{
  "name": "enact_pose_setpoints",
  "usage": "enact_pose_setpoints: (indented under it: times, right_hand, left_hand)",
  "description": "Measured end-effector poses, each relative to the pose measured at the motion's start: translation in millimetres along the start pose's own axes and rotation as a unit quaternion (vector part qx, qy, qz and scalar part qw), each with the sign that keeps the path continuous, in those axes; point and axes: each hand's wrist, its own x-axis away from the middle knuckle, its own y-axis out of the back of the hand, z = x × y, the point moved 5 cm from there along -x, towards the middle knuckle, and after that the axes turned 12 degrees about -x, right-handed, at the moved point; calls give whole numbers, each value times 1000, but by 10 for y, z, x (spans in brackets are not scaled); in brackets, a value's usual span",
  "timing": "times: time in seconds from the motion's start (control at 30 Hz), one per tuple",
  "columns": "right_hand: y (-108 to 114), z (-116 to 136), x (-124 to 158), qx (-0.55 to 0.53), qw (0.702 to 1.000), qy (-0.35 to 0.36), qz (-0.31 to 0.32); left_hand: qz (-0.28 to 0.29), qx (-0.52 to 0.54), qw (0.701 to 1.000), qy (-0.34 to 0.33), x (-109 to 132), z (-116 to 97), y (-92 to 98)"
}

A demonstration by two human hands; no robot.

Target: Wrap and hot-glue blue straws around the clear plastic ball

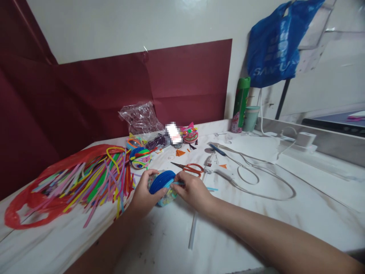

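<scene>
My left hand (144,196) is curled around a small ball (162,186) partly wrapped in blue pipe cleaner, holding it just above the white table (256,220). My right hand (192,190) pinches a light blue pipe cleaner (178,183) against the ball's right side. Orange-handled scissors (189,167) lie just beyond my right hand. A white glue gun (218,170) with its cord sits to the right of the scissors.
A red plastic bag (23,213) spilling several coloured pipe cleaners (97,179) lies left. Finished wrapped balls (140,157) and a pink one (190,134) sit behind, by a clear bag (139,116). A glue stick (193,230), spray can (240,104), cup (251,118) and charger (305,139) also stand here.
</scene>
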Motion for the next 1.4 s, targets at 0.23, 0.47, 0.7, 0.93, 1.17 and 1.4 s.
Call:
enact_pose_setpoints:
  times: [0.23, 0.47, 0.7, 0.93, 1.17, 1.4]
  right_hand:
    - [51, -37, -20, -37, 999, -17, -10]
    - [52, -35, -9, -16, 1000, -10, -8]
    - [30, 5, 12, -12, 1000, 6, -8]
    - [0, 22, 45, -9, 1000, -9, -5]
    - [7, -24, 89, -53, 998, -4, -21]
    - [31, -34, 67, -59, 998, 3, -29]
  left_hand:
    - [7, 28, 999, -17, -22, 117, -48]
    - [31, 34, 999, -15, -29, 74, -44]
    - [33, 40, 999, 2, -23, 43, -36]
    - [19, 19, 999, 33, 0, -37, -38]
    - [5, 79, 997, 26, -3, 5, 5]
    - [47, 102, 993, 21, 10, 19, -19]
